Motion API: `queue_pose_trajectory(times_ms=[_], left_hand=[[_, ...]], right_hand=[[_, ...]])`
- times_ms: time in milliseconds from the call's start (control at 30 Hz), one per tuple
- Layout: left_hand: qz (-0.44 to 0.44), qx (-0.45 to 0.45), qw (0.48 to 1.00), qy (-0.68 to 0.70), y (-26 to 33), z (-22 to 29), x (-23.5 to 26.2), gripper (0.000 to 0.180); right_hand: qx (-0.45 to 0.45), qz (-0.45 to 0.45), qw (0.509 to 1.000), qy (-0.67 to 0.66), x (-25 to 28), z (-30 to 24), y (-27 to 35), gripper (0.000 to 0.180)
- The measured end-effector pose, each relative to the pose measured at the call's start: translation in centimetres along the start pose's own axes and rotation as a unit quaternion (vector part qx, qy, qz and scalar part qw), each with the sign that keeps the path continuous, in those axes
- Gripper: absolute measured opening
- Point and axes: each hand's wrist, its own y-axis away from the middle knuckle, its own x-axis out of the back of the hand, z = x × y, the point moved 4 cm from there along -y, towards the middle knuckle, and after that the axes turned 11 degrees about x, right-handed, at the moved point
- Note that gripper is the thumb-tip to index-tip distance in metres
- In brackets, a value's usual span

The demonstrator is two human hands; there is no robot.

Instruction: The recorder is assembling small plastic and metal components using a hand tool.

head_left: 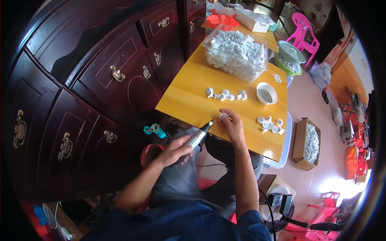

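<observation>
My left hand (177, 152) is wrapped round a silver and black electric screwdriver (196, 139), its thin tip pointing up and to the right. Between the thumb and fingers of my right hand (234, 127) is a small white plastic part (222, 115), held just over the near edge of the yellow table (185, 98). The screwdriver's tip comes close to this part; whether they touch I cannot tell. Beyond my hands lies a loose row of white plastic parts (223, 96). Another group of white parts (270, 125) lies to the right of my right hand.
A white bowl (260, 86) of tiny grey pieces stands at the table's right. Farther back is a clear bin (257, 75) heaped with white parts. Dark cabinets (108, 72) line the left. A cardboard box (299, 146) of white pieces sits on the floor at right.
</observation>
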Motion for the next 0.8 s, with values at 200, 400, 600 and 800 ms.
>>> queue_pose_trajectory(times_ms=[200, 400, 600, 800], left_hand=[[0.002, 0.001, 1.000, -0.010, -0.5, 0.0, -0.3, 0.038], [0.017, 0.006, 1.000, -0.004, -0.5, -0.1, -0.2, 0.039], [0.022, 0.015, 1.000, -0.011, -0.4, 0.0, -0.3, 0.050], [0.017, 0.018, 1.000, -0.016, -0.4, -0.1, -0.3, 0.052]], right_hand=[[0.009, -0.013, 1.000, -0.022, -0.1, 1.4, 0.3, 0.018], [0.000, -0.019, 1.000, -0.001, -0.8, 0.5, 0.4, 0.018], [-0.007, -0.001, 1.000, -0.004, -0.4, 1.1, 0.4, 0.018], [-0.005, -0.001, 1.000, -0.028, -0.4, 1.3, 0.3, 0.023]])
